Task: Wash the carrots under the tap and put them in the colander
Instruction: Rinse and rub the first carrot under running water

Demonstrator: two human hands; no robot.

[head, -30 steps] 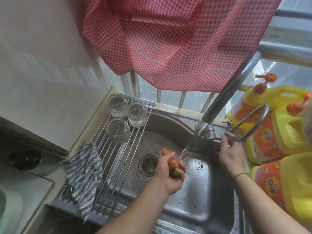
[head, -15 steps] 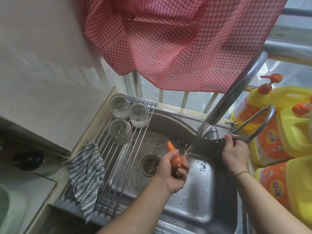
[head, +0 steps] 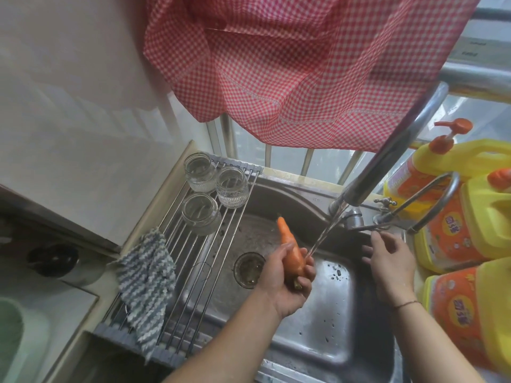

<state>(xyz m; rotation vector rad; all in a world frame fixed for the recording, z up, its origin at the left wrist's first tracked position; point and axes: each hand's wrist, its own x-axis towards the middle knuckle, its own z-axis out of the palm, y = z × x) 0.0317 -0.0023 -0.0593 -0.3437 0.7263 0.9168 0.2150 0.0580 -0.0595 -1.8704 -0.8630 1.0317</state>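
A single wide-angle camera, worn on the person's head, looks forward and steeply down into the stainless steel sink (head: 340, 322), close enough that both forearms enter from the bottom edge. The red-and-white checked curtain (head: 290, 64) fills the top, the pale tiled wall (head: 77, 111) the left, yellow detergent jugs (head: 470, 236) the right edge. Straight lines bow near the borders.

Steel sink (head: 343, 324) — wire rack (head: 193, 261) across it, three glasses (head: 231, 186), striped cloth (head: 146, 283).

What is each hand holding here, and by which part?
The left hand grips the carrot by its thick stem end. The right hand holds nothing, fingers loose below the tap lever.
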